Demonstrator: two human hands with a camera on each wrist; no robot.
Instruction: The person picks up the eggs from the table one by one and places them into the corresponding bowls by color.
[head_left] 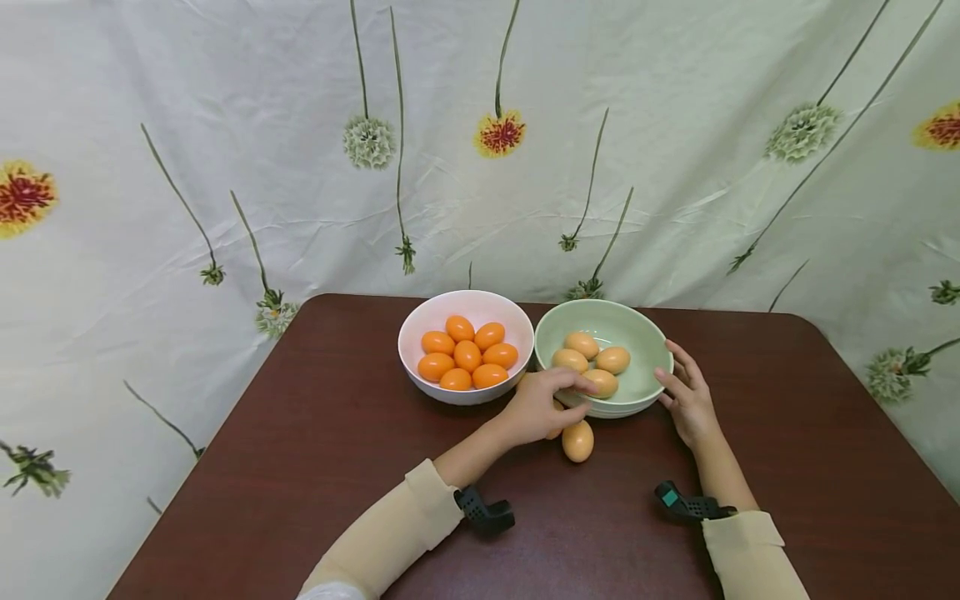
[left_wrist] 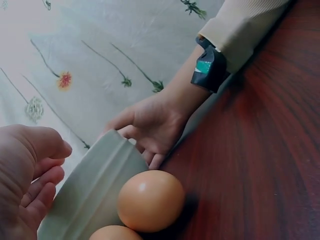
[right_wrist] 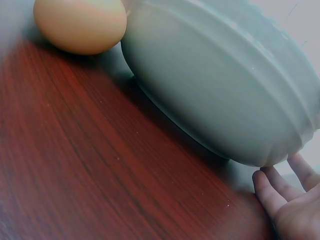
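Observation:
Several light-brown eggs [head_left: 613, 360] lie in the green bowl [head_left: 645, 358]. My right hand [head_left: 692, 407] holds this bowl at its right side, thumb over the rim and fingers against the outer wall. Over the bowl's front-left rim hovers my left hand [head_left: 542, 407], fingers loosely bent, with nothing seen in its grasp. On the table just in front of the bowl sits a brown egg [head_left: 577, 441]. Another egg [left_wrist: 115, 233] beside it shows partly in the left wrist view; in the head view the left hand covers much of it.
A pink-white bowl [head_left: 416, 354] full of smooth orange egg-shaped pieces [head_left: 467, 356] stands to the left, close against the green one. Both rest near the back of the dark red-brown table [head_left: 300, 467]. Behind it hangs a flower-patterned cloth [head_left: 450, 200].

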